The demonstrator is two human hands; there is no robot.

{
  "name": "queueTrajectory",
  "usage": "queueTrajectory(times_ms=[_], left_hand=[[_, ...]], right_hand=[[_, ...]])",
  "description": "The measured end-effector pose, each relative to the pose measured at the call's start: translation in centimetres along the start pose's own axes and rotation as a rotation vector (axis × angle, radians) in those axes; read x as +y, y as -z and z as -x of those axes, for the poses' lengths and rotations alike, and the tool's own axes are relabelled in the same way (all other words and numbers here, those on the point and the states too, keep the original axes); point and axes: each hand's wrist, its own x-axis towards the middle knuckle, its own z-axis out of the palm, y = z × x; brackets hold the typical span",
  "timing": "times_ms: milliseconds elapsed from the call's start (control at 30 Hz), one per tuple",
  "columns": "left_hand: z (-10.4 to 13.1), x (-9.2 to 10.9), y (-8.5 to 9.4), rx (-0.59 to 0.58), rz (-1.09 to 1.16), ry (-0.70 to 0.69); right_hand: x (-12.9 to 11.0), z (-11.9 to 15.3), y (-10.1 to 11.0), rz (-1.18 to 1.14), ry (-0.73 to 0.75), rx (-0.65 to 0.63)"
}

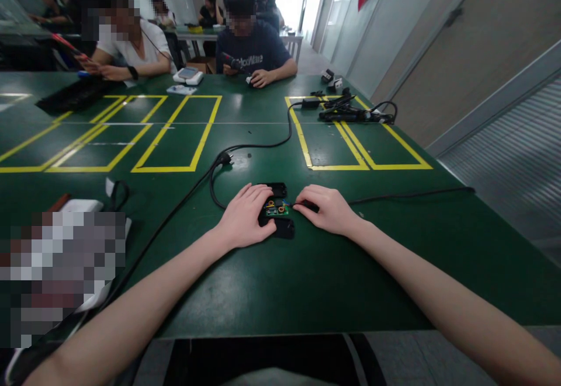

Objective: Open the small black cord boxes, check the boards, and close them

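Note:
A small green circuit board [277,208] with copper coils lies between two black casing halves, one behind it [279,189] and one in front [286,229]. My left hand [248,215] rests over the left ends of these parts, fingers apart, thumb on the front casing half and fingertips at the rear one. Just right of the board, my right hand [326,208] pinches the end of a black cable [407,194], which runs off to the right. Another black cable passes under or beside my left hand; its exact end is hidden.
A black plug [225,159] and looped cable lie behind my left hand. Black adapters and cables [346,108] sit at the back right. Yellow tape [164,169] marks the green table [324,292]. A blurred-out object stands at left. Two people work across the table.

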Motion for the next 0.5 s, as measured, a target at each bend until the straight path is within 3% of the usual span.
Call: queueTrajectory(times_ms=[500], left_hand=[[-0.3,-0.15,-0.55,0.022,-0.016,0.059]], right_hand=[[-0.55,-0.77,-1.0,0.032,-0.126,0.029]])
